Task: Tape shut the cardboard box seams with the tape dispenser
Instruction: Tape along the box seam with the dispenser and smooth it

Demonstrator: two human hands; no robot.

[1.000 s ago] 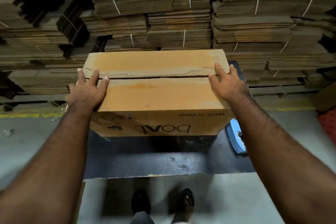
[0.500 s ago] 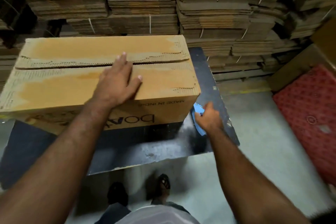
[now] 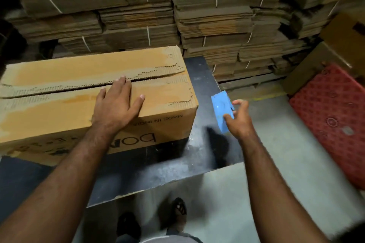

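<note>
A long brown cardboard box (image 3: 59, 108) lies on a dark table (image 3: 199, 156), its two top flaps meeting along an untaped, ragged middle seam. My left hand (image 3: 116, 104) rests flat on the near flap, fingertips reaching the seam. Right of the box, my right hand (image 3: 240, 120) holds the blue tape dispenser (image 3: 222, 112) lifted above the table's right edge, thumb and fingers around its lower part. The dispenser is blurred and its tape roll is not visible.
Tied bundles of flattened cardboard (image 3: 213, 16) are stacked high behind the table. A red patterned mat (image 3: 331, 114) lies on the grey floor at the right, with brown boxes (image 3: 343, 41) behind it. My feet (image 3: 177, 213) stand at the table's near edge.
My right hand left the box's right end, reached down to the dispenser on the table and has lifted it. My left hand shifted to the middle of the near flap. The view swung right.
</note>
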